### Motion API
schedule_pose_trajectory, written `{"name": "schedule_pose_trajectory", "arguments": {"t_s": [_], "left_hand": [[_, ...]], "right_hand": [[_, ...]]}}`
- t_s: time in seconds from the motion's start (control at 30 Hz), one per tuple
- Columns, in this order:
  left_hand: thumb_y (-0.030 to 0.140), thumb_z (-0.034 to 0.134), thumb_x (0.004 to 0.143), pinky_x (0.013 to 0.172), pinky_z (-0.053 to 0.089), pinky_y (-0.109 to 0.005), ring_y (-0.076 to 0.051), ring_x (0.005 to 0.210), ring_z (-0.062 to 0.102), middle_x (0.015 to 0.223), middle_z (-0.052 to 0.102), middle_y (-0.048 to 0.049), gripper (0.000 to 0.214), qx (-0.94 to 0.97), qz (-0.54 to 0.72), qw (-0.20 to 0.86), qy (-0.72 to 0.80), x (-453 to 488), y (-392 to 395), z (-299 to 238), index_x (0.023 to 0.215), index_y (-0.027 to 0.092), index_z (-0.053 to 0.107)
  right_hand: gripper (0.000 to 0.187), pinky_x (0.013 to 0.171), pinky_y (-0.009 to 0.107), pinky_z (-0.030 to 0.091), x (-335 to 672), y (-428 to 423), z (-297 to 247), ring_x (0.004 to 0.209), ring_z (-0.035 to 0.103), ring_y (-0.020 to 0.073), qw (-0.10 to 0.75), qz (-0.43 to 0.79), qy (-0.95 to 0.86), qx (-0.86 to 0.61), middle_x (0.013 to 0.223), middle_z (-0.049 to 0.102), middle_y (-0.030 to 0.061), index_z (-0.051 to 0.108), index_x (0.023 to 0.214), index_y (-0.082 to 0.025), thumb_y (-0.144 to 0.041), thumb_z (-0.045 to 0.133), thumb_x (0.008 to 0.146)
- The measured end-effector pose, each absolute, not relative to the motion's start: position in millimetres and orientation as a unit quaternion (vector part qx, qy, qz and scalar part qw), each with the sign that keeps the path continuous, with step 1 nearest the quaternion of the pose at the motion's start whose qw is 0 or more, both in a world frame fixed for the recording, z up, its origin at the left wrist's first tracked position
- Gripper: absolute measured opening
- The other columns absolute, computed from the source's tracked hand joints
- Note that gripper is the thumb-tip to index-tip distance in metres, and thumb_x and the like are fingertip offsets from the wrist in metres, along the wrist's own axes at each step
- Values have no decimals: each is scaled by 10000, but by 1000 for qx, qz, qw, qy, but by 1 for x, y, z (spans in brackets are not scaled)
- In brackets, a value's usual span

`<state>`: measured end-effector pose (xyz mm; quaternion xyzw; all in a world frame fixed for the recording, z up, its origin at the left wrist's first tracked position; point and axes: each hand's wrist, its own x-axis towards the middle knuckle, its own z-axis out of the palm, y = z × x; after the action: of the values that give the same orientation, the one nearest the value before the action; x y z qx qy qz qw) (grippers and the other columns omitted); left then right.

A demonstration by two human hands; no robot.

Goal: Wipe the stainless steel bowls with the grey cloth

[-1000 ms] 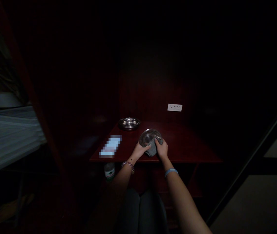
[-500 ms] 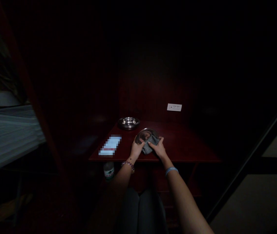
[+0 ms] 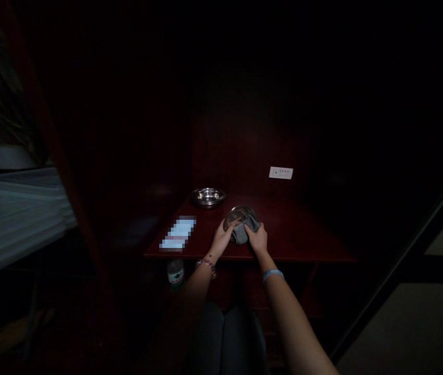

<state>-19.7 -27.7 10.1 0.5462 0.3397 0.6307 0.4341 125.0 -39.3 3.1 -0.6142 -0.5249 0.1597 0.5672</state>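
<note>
grip of the right hand is pressed together on a grey cloth, bunching it against the near side of a steel bowl. grip of the left hand is closed around the bowl's rim at its 8 o'clock side, as far as the dim light allows to see, with one finger lying over the edge. the bowl is on the dark red desk, close to the near edge and in front of the person, and it seems a little tilted toward the hands.

the step in hand, as i judge it, is rubbing the bowl with the cloth, one hand steadying and the other one wiping. a further stroke calls for the left hand to hold the rim firm so the bowl does not slide off the near edge, and for the cloth to stay flat on the metal while the bowl is turned to a fresh part.

at 11 o'clock from this bowl a second bowl stands apart on the desk. at 9 o'clock lies a flat pale thing, too blurred to name. at 1 o'clock a white socket plate sits on the back panel. at 7 o'clock, below the desk edge, a bottle is visible.
</note>
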Motion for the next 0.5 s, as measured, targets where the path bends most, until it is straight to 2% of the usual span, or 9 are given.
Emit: {"name": "schedule_pose_trajectory", "arguments": {"t_s": [0.13,0.3,0.4,0.5], "left_hand": [[441,608,790,1068,361,-392,-249,1186,549,1246,625,-97,470,526,625,455,354,-22,-36,18,1172,168,597],[471,554,829,1094,336,-377,-242,1228,517,1296,593,-93,487,516,628,464,352,-23,-42,24,1216,176,575],[447,572,821,1099,333,-383,-242,1236,511,1300,589,-91,500,520,626,465,348,-22,-42,24,1243,181,553],[407,639,774,1091,348,-403,-250,1214,529,1278,601,-104,529,530,613,472,345,-20,-41,22,1238,168,550]], "right_hand": [[496,818,274,490,125,-37,5,976,656,226,565,156,-498,-640,1042,694,133,614,1108,-146,-509,618,770],[508,794,288,497,125,-38,8,952,670,255,496,174,-524,-670,977,715,139,709,1027,-162,-587,531,812],[535,793,304,500,125,-39,8,944,673,274,477,172,-526,-683,974,714,161,724,1016,-148,-600,520,816],[504,800,290,503,126,-38,7,954,672,257,493,172,-530,-669,986,716,150,719,1035,-151,-566,526,826]]}}
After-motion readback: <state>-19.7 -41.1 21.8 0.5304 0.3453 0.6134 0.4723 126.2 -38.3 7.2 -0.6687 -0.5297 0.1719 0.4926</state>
